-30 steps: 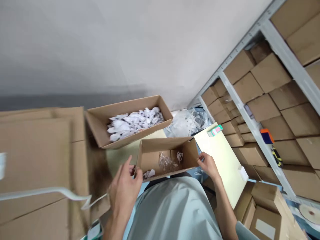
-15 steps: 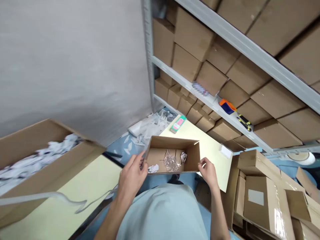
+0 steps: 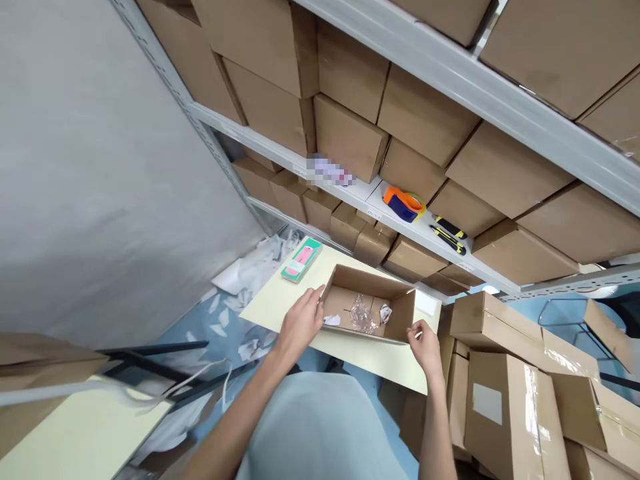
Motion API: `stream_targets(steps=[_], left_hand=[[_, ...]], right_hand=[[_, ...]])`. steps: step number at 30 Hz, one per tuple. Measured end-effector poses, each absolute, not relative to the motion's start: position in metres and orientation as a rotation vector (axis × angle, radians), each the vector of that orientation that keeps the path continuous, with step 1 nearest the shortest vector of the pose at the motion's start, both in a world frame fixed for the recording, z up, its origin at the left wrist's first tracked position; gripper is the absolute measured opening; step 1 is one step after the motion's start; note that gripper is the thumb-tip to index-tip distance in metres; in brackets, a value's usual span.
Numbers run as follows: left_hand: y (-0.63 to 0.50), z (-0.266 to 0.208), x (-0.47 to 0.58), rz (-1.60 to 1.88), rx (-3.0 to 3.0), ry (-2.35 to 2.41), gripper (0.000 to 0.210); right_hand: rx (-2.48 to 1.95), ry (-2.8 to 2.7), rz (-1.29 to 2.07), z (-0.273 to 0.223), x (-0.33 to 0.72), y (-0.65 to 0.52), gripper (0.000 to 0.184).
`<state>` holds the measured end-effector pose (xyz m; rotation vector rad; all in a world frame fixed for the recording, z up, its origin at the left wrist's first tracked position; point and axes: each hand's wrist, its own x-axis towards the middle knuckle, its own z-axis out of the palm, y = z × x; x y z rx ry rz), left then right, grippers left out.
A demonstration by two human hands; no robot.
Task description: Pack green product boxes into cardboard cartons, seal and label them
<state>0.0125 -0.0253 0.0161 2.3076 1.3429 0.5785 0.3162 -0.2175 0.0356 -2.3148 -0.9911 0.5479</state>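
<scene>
An open cardboard box is held between my two hands, over the pale yellow table. My left hand grips its left end, fingers along the outer wall and thumb at the near edge. At the near right corner, my right hand pinches the rim. Inside the box lie crumpled clear plastic, a crumpled paper ball and another bit of white paper. To the left of the box, a green and pink packet rests on the table.
Shelves packed with cardboard boxes rise behind the table, holding an orange and blue tape dispenser and yellow-black cutters. Stacked cartons stand at the right. Paper scraps litter the blue floor; a second table is at lower left.
My view has turned right. Both hands have carried the box away from the second table, and it is now over the yellow table, near the shelves.
</scene>
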Motion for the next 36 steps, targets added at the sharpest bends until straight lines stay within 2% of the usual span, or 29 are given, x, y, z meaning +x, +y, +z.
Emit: stream_targets(steps=[6,13,16,19,22,27,31,36], left_hand=[[-0.002,-0.002,0.032,0.5,2.182,1.305,0.051],[0.042,-0.044,-0.02,0.614,1.832,1.44,0.052],[0.065,-0.067,-0.045,0.626,1.84,1.588,0.055],[0.084,-0.088,-0.059,0.572,1.84,1.682,0.065],[0.103,-0.106,-0.059,0.467,1.83,1.701,0.081],[0.131,-0.129,-0.036,0.284,1.738,1.706,0.098],[0.139,-0.138,-0.023,0.202,1.687,1.666,0.091],[0.141,-0.144,-0.04,0.311,1.657,1.636,0.066]], right_hand=[[-2.383,-0.862,0.666,0.038,0.318,-0.219,0.042],[-2.519,-0.863,0.361,0.085,0.295,-0.167,0.052],[-2.377,-1.089,0.496,0.107,0.263,-0.105,0.049],[-2.272,-1.357,0.607,0.113,0.217,-0.025,0.038],[-2.307,-1.645,0.696,0.099,0.169,0.059,0.032],[-2.56,-1.977,0.834,0.055,0.112,0.182,0.053],[-2.803,-2.005,0.933,0.026,0.094,0.232,0.055],[-2.894,-2.124,0.924,0.003,0.086,0.234,0.066]])
